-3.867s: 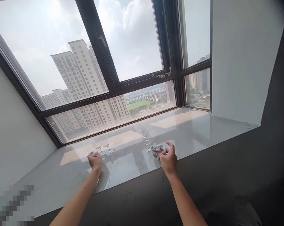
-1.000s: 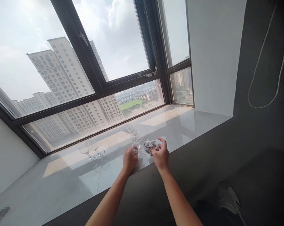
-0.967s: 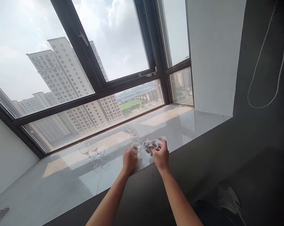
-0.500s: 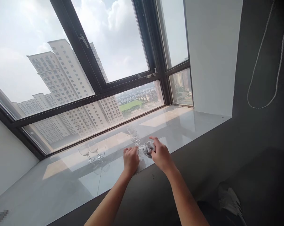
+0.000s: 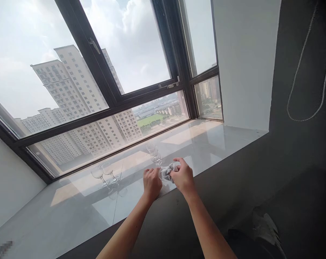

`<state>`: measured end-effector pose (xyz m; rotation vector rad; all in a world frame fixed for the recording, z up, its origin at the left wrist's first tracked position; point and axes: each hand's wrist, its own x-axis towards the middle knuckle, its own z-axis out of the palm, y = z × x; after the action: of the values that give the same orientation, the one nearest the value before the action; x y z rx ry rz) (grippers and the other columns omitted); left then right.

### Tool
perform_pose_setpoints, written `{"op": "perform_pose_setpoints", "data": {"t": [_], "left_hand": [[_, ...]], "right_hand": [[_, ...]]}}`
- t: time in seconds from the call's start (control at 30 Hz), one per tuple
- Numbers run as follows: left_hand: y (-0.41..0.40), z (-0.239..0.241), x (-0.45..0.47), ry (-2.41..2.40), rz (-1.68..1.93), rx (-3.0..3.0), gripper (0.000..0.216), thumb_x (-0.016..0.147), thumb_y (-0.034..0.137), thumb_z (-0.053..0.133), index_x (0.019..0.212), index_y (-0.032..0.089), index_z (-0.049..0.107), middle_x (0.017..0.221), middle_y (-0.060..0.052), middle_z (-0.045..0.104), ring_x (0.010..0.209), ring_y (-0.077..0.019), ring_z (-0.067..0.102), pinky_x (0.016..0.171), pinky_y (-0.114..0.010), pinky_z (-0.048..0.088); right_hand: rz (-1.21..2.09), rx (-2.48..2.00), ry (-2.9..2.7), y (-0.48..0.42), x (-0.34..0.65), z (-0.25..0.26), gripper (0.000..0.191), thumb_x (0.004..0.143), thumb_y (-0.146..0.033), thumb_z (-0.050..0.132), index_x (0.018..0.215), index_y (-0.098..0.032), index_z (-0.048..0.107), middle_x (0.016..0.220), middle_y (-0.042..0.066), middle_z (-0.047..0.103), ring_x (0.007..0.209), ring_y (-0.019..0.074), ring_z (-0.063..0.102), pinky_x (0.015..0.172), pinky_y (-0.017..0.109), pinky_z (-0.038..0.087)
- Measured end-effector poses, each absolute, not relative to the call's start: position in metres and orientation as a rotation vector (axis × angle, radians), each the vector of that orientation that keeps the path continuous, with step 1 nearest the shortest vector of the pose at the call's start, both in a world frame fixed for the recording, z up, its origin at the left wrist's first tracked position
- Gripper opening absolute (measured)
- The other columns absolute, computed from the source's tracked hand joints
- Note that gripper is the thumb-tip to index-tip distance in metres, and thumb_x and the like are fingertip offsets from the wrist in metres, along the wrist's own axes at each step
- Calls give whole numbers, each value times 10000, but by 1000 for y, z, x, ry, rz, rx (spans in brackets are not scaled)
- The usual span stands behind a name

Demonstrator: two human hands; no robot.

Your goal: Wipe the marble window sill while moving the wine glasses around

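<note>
My left hand (image 5: 152, 182) is closed, its fingers curled round a clear wine glass (image 5: 160, 174) that is mostly hidden by the hand and the cloth. A crumpled grey-white cloth (image 5: 168, 172) is gripped in my right hand (image 5: 184, 178), whose index finger sticks out. The cloth presses against the glass at its right side, near the sill's front edge. Just behind the hands stand more stemmed glasses (image 5: 155, 157) in a row. To the left, a pair of wine glasses (image 5: 98, 175) stands upright on the sill.
The glossy tiled windowsill (image 5: 79, 219) runs along a dark-framed window (image 5: 113, 104). A white wall (image 5: 245, 68) closes its right end. A looped blind cord (image 5: 296, 77) hangs at the far right. Below, a shoe (image 5: 267, 228) shows in shadow.
My right hand has turned a little, bringing the cloth slightly left against the glass. My left hand stays almost in place. The view has shifted very slightly.
</note>
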<state>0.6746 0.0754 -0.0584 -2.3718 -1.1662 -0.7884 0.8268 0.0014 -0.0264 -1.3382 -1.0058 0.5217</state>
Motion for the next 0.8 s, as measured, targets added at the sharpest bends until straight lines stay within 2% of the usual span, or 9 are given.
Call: {"op": "perform_pose_setpoints", "data": {"t": [0.23, 0.33, 0.47, 0.57, 0.63, 0.73, 0.8], "left_hand": [[74, -57, 674, -1154, -812, -2367, 380, 709, 36, 468, 991, 212, 651, 786, -81, 674, 798, -232, 602, 887, -374, 350], [76, -57, 674, -1197, -880, -2430, 338, 715, 39, 458, 934, 214, 647, 781, -69, 664, 806, -228, 595, 867, -361, 363], [81, -58, 675, -1281, -1067, -2578, 205, 801, 103, 432, 810, 214, 604, 769, -50, 636, 811, -210, 573, 806, -325, 401], [83, -57, 673, -1329, -1309, -2519, 164, 882, 239, 440, 873, 211, 602, 893, -72, 632, 888, -215, 563, 816, -328, 419], [83, -56, 671, -1349, -1403, -2410, 226, 914, 332, 423, 891, 211, 613, 951, -87, 621, 958, -232, 548, 875, -360, 408], [82, -56, 668, -1345, -1446, -2380, 326, 939, 395, 369, 813, 213, 609, 875, -77, 611, 933, -231, 546, 911, -380, 391], [81, -57, 668, -1326, -1490, -2465, 334, 940, 415, 363, 802, 214, 591, 825, -60, 606, 864, -210, 558, 866, -349, 413]], "right_hand": [[582, -1360, -809, 5, 827, -32, 504, 595, -245, 623, 1094, -183, 591, 649, 12, 664, 516, 169, 566, 491, 251, 409], [747, -1186, -782, 8, 827, -33, 537, 592, -273, 665, 1109, -165, 568, 665, 21, 677, 533, 178, 592, 476, 254, 437], [914, -919, -680, 9, 833, -32, 622, 611, -354, 700, 1163, -141, 507, 797, 64, 705, 658, 205, 653, 532, 267, 500], [772, -961, -611, 7, 843, -33, 616, 652, -387, 686, 1183, -142, 491, 872, 91, 704, 689, 203, 655, 552, 267, 507], [624, -1068, -620, 5, 849, -35, 579, 682, -388, 661, 1185, -153, 500, 877, 86, 698, 651, 186, 634, 530, 257, 486], [484, -1205, -711, 5, 848, -41, 529, 712, -357, 613, 1194, -167, 506, 757, 25, 665, 568, 159, 571, 517, 245, 443], [454, -1262, -809, 8, 839, -47, 511, 726, -328, 578, 1205, -169, 500, 678, -12, 624, 550, 154, 541, 524, 238, 415]]}}
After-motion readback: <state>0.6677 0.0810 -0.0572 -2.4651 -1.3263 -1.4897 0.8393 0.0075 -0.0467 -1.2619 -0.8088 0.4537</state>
